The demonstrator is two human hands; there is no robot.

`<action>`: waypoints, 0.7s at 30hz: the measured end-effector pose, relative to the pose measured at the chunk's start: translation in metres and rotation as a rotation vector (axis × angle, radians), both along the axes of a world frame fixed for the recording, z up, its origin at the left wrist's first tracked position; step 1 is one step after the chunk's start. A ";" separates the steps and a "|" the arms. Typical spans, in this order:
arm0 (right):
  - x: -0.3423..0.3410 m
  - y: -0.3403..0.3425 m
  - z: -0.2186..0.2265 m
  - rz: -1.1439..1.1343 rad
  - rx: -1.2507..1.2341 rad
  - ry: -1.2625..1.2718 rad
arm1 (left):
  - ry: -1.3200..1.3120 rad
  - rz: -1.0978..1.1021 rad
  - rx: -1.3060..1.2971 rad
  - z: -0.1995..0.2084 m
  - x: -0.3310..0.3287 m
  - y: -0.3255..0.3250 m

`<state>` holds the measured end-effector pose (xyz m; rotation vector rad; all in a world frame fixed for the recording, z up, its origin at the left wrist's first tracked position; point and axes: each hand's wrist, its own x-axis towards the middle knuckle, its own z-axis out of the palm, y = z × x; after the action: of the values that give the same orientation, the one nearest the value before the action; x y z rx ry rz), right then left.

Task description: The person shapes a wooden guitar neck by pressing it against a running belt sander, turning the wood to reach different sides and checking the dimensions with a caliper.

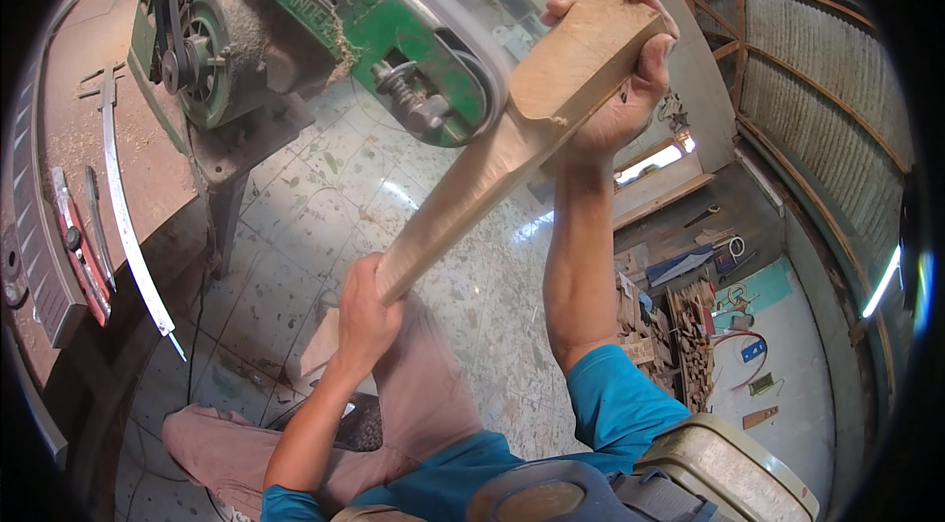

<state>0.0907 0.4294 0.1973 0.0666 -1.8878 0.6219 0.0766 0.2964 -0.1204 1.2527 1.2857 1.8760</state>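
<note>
A pale wooden piece (448, 202) slants up from lower left to upper right. Its upper end is a thick squared block, and the lower part is a narrower rounded shaft. My left hand (369, 310) is wrapped round the shaft's lower end. Up at the block, my right hand (640, 60) grips it from behind, with fingertips over the top end and thumb along the side. The rounded nose of a green belt sander (423, 79) meets the wood where block and shaft join, or sits very close; exact contact is hard to tell. Its belt (477, 25) looks blurred.
On the dusty workbench (157, 178) at left lie a vernier caliper (123, 163), a red utility knife (81, 251) and a slim dark tool (96, 217). Stacked wood strips (692, 340) stand at right. Near my right elbow is a beige box-like thing (733, 468).
</note>
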 end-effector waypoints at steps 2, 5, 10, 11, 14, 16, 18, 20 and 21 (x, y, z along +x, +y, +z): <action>0.000 -0.001 0.000 -0.007 0.028 -0.005 | -0.009 -0.017 0.002 0.002 -0.001 0.000; -0.002 -0.002 0.001 -0.012 0.020 -0.001 | -0.022 -0.039 0.015 0.004 -0.003 0.000; -0.006 -0.004 -0.003 -0.047 0.010 0.014 | -0.032 -0.084 0.011 0.004 -0.009 0.001; -0.005 -0.005 -0.002 -0.054 0.005 0.014 | -0.033 -0.089 0.010 0.004 -0.009 0.001; -0.004 -0.003 -0.001 -0.047 0.011 0.015 | -0.037 -0.102 0.009 0.005 -0.009 0.001; -0.008 -0.005 -0.001 -0.077 0.027 0.013 | -0.037 -0.110 0.012 0.007 -0.010 0.001; -0.010 -0.008 -0.001 -0.110 0.032 0.007 | -0.017 -0.086 0.038 0.006 -0.011 0.002; -0.010 -0.010 -0.002 -0.144 0.025 -0.001 | -0.007 -0.074 0.051 0.006 -0.011 0.002; -0.011 -0.011 -0.002 -0.161 0.031 0.000 | -0.006 -0.074 0.052 0.006 -0.012 0.002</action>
<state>0.0799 0.4184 0.1954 -0.0647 -1.8817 0.4833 0.0651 0.2985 -0.1147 1.3018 1.1787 1.8704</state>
